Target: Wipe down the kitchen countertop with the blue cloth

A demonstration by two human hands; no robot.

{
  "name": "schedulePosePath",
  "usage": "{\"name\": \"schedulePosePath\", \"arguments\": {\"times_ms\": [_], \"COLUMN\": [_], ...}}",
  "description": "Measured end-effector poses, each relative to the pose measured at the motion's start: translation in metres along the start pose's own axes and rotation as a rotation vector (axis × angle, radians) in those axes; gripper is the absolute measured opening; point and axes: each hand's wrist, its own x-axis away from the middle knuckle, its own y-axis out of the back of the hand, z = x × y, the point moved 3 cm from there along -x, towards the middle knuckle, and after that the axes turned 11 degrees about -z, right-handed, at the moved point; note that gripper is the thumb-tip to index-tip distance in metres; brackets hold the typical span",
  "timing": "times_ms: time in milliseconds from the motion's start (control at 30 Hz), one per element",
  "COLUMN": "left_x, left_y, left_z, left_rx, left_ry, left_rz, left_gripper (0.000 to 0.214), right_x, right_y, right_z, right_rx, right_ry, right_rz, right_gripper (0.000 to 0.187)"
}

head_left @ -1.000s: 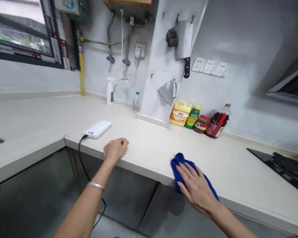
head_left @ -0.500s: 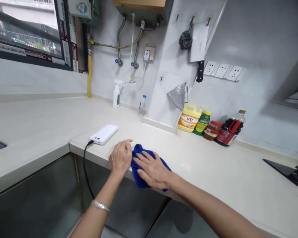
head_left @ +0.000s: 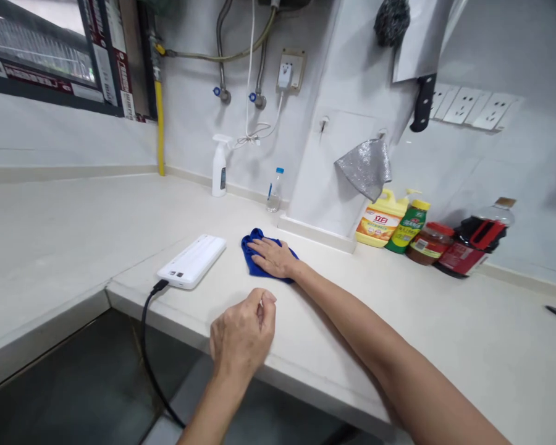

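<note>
Cloth is down on the counter, right hand spread flat across it, left hand curled, apparently empty, by the front edge, and one careless leftward sweep could bump the device and tug its cable!

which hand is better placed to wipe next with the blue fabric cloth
Probably the right hand: it lies spread over the blue fabric cloth, which rests on the smooth off-white countertop. The left hand, curled into a loose fist near the countertop's front edge, is apart from the cloth.
</note>
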Motion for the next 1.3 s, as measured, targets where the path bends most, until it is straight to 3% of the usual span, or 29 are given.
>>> {"name": "schedulePosePath", "arguments": {"times_ms": [267,500,700,867,1067,1200,1300], "left_x": [0.001,-0.002,-0.005,-0.001,0.014,0.046,0.099], "left_y": [0.003,0.004,0.007,0.006,0.009,0.016,0.013], "left_z": [0.0,0.002,0.001,0.002,0.0,-0.007,-0.009], "left_rx": [0.075,0.079,0.063,0.118,0.183,0.322,0.459], "left_ry": [0.008,0.033,0.079,0.099,0.035,0.008,0.067], "left_rz": [0.024,0.004,-0.008,-0.123,-0.173,-0.194,-0.201], "left_gripper": [0.025,0.026,0.029,0.03,0.029,0.033,0.054], "right_x": [-0.053,-0.05,-0.006,0.044,0.106,0.14,0.16], "right_y": [-0.011,-0.013,-0.001,0.013,0.024,0.026,0.029], "right_z": [-0.033,-0.033,0.005,0.041,0.055,0.053,0.054], "right_rx": [0.022,0.036,0.031,0.002,-0.033,-0.041,-0.015], "right_ry": [-0.171,-0.25,-0.154,0.005,0.092,0.091,0.085], "right_rz": [-0.033,-0.039,-0.015,-0.013,-0.046,-0.078,-0.108], "right_gripper": [0.052,0.055,0.055,0.055,0.054,0.056,0.055]}}
